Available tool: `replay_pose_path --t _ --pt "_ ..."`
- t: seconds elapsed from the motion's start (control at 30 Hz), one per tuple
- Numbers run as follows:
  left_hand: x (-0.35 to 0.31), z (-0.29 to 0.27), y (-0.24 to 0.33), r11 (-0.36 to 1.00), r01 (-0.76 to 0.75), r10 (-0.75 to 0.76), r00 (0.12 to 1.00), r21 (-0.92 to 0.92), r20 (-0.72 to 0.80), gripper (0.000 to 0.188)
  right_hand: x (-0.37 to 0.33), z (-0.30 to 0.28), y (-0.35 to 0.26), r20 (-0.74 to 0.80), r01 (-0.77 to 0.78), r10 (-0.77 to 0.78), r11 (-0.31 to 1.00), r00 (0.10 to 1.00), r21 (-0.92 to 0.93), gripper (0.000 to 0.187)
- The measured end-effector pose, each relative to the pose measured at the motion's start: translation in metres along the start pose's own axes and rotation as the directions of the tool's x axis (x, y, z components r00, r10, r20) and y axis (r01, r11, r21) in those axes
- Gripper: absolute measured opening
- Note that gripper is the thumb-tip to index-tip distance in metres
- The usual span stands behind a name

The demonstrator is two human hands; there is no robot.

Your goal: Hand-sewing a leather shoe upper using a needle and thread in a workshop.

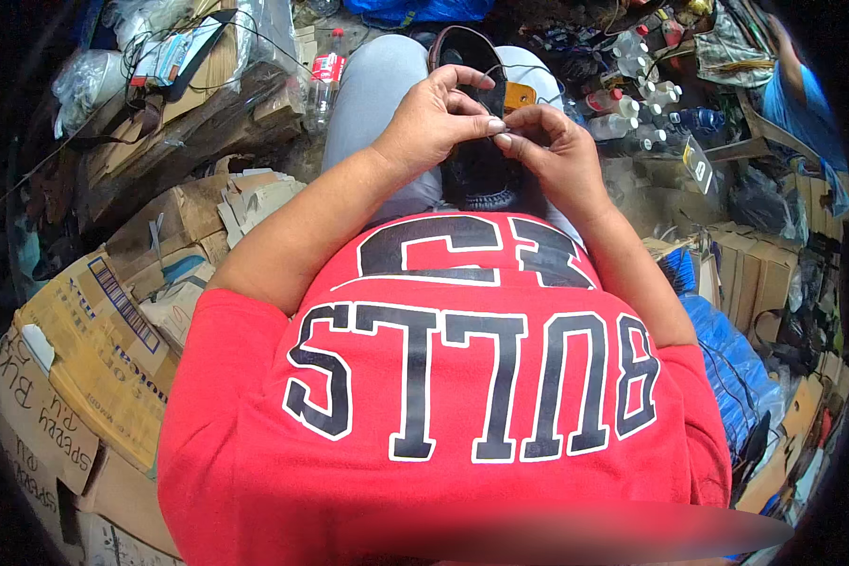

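A dark shoe [481,174] with a brown rim rests upright between my knees, its opening facing up. Light stitches run along its near end. Over the shoe, my left hand [434,118] and my right hand [558,151] meet at their thumb tips and fingertips. Both are closed in a pinch. Whatever lies between the fingertips is too small to make out. A thin dark thread [538,68] curves above my right hand. An orange-brown piece [520,96] with a small hole sits beside the shoe, behind my right fingers.
Capped plastic bottles [615,125] stand and lie to the right; a red-labelled bottle [325,80] stands left of my knee. Flattened cardboard [104,349] fills the left side. Blue plastic sheeting [726,363] and cardboard boxes [755,274] lie at my right. A wooden bench [193,132] holds papers and bags.
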State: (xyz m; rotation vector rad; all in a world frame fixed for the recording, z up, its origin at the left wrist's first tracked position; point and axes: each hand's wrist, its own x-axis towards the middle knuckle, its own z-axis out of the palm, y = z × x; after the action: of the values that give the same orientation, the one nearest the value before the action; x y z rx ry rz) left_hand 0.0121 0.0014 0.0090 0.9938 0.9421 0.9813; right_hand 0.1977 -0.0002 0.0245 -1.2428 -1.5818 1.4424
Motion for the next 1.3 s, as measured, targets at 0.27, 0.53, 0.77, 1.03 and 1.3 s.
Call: replay_pose_path --t 0.27,0.53,0.77,1.03,1.3 --pt "-0.001 0.003 -0.002 0.999 -0.036 0.036 0.998 0.006 -0.042 0.048 -0.004 -0.005 0.002 -0.020 0.045 -0.045 0.999 0.999 -0.012 0.013" --pt "0.003 0.004 -0.010 0.990 -0.121 0.116 0.991 0.072 0.072 0.051 0.004 -0.016 -0.011 0.037 0.048 -0.047 0.998 0.998 -0.041 0.020" --pt "0.005 0.008 -0.007 0.983 -0.137 0.136 0.991 0.123 0.016 0.054 0.015 -0.034 -0.062 0.116 0.395 -0.404 0.724 0.907 -0.566 0.014" --pt "0.008 0.012 -0.008 0.958 -0.145 0.145 0.989 0.247 0.017 0.057 0.029 -0.015 -0.048 0.330 0.502 -0.392 0.519 0.859 -0.692 0.012" --pt "0.011 0.016 -0.010 0.946 -0.160 0.153 0.987 0.280 0.047 0.059 0.027 -0.010 -0.041 0.322 0.475 -0.385 0.422 0.865 -0.772 0.010"
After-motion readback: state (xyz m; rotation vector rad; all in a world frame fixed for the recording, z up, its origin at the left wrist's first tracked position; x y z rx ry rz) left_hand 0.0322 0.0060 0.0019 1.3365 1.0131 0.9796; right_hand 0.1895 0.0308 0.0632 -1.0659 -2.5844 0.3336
